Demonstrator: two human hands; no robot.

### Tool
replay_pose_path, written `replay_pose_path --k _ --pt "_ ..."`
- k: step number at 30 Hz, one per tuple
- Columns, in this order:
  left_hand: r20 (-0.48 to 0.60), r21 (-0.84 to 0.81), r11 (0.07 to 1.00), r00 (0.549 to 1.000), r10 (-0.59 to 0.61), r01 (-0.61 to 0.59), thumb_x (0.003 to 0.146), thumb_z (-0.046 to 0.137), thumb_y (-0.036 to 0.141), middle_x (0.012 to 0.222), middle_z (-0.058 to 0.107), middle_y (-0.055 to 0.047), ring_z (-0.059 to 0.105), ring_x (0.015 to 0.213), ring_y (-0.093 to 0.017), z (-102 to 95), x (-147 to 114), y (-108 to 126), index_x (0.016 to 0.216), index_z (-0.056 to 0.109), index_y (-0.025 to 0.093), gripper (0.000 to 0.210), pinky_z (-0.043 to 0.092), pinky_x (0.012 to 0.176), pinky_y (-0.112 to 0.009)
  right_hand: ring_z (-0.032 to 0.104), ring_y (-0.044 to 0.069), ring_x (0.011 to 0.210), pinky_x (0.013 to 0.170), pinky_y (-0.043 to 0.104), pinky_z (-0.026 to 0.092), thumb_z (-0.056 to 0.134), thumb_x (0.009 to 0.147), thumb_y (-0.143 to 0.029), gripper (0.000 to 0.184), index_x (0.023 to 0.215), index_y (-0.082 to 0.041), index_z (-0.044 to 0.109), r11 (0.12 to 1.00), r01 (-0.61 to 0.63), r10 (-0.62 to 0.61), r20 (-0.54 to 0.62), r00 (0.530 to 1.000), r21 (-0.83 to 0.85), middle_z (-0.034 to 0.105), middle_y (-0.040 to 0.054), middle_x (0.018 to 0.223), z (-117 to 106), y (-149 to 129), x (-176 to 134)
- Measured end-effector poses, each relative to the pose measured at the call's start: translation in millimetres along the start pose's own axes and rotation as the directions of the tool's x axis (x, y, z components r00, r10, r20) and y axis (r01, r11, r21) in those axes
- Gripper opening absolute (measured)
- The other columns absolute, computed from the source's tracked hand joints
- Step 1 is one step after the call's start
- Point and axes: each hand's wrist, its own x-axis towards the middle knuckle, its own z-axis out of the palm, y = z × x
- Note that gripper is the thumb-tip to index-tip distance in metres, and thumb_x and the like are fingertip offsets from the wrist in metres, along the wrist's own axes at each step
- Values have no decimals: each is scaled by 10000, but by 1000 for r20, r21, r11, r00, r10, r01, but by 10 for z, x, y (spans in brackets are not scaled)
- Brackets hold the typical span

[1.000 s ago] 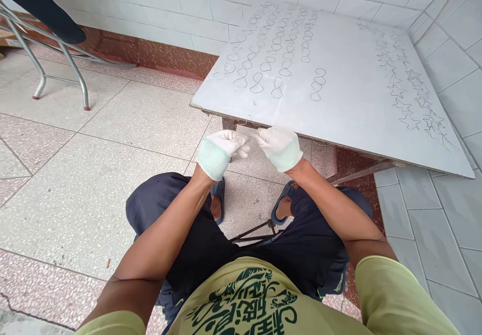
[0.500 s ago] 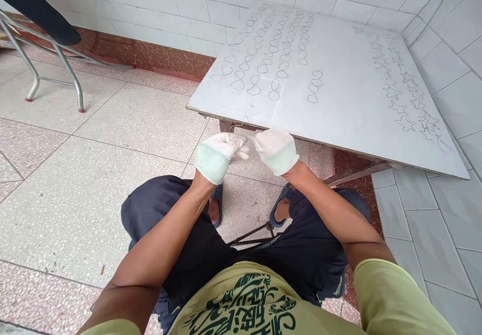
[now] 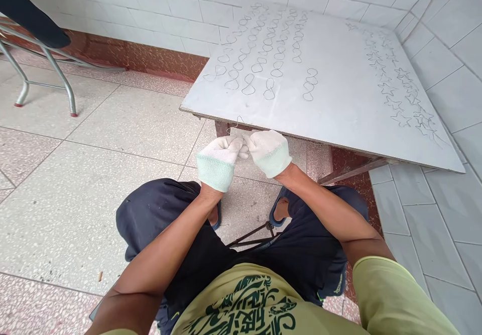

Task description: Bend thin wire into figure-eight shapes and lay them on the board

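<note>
Both my hands wear white knit gloves with pale green cuffs and meet just in front of the table's near edge. My left hand (image 3: 222,153) is closed, its fingers pinched on a thin bent wire (image 3: 240,119). My right hand (image 3: 266,146) is closed too, fingertips touching those of the left, gripping the same wire. A kinked end of that wire pokes up beyond the gloves against the table edge; the rest is hidden by the fingers. On the white tabletop (image 3: 339,109), figure-eight wire shapes (image 3: 269,89) lie in rows, and star-shaped wires (image 3: 401,119) lie along the right.
Tiled walls (image 3: 188,8) border the table at the back and right. A metal-legged stool (image 3: 45,69) with dark cloth over it stands at the far left. A table leg brace (image 3: 350,170) and a dark metal frame (image 3: 248,235) are near my feet.
My hands have come closer together, the right moving slightly left until the fingertips meet. The wire's kinked end stays above them. The whole view has shifted a little.
</note>
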Motion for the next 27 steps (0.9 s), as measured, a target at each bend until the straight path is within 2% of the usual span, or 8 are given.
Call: replay_pose_path --k 3,6,10,13,18,23,25,27 --pt "-8 -23 1000 1000 0 0 975 790 473 742 813 -39 774 702 -199 -2 12 -17 816 771 207 311 600 715 -307 694 230 816 769 398 390 533 1219 -409 409 1081 -202 858 994 -23 16 64 998 108 805 75 911 3 9 18" --pt "-23 -71 997 1000 17 -19 969 786 465 771 823 -43 781 718 -200 -18 27 -36 808 764 209 303 606 709 -306 741 237 904 833 374 480 583 1184 -370 336 1077 -214 861 940 -157 135 93 986 303 837 73 988 -39 -13 54" --pt "-75 -102 994 997 26 -34 953 803 469 777 816 -39 781 717 -204 -42 55 -80 820 769 209 294 591 667 -300 799 227 1096 982 362 580 609 1131 -288 261 1087 -274 865 698 -346 344 130 930 626 880 11 1147 -89 -99 94" --pt "-73 -112 993 997 18 -26 950 798 482 802 823 -44 786 738 -210 -54 82 -131 840 765 211 294 586 656 -301 804 224 1069 972 364 602 641 1095 -289 237 1008 -287 862 593 -391 406 158 900 704 881 -13 1088 -85 -169 66" --pt "63 -150 989 998 -5 15 912 816 527 760 805 -59 750 673 -202 -83 155 -201 776 722 221 347 529 593 -298 769 194 950 943 325 589 591 1120 -328 367 837 -264 815 609 -346 388 112 915 714 825 -8 911 -55 -210 -12" --pt "99 -236 972 995 9 15 884 828 590 688 749 -59 638 577 -170 -95 205 -195 678 638 242 447 462 545 -304 799 201 1031 993 359 616 606 1108 -302 276 1142 -291 879 449 -425 442 218 870 786 877 -12 1118 -67 -236 13" --pt "98 -273 962 995 6 21 863 848 638 639 705 -47 552 520 -152 -90 200 -194 664 609 252 495 426 524 -313 802 206 1081 1014 359 609 592 1127 -303 304 1212 -299 884 474 -411 414 215 885 779 882 -10 1180 -88 -249 21" --pt "99 -300 954 995 8 22 859 847 676 602 664 -34 521 515 -151 -82 184 -195 667 585 263 525 445 549 -323 790 209 1117 1025 346 587 559 1158 -308 342 1237 -296 891 570 -373 368 178 913 732 880 -3 1183 -95 -253 13"
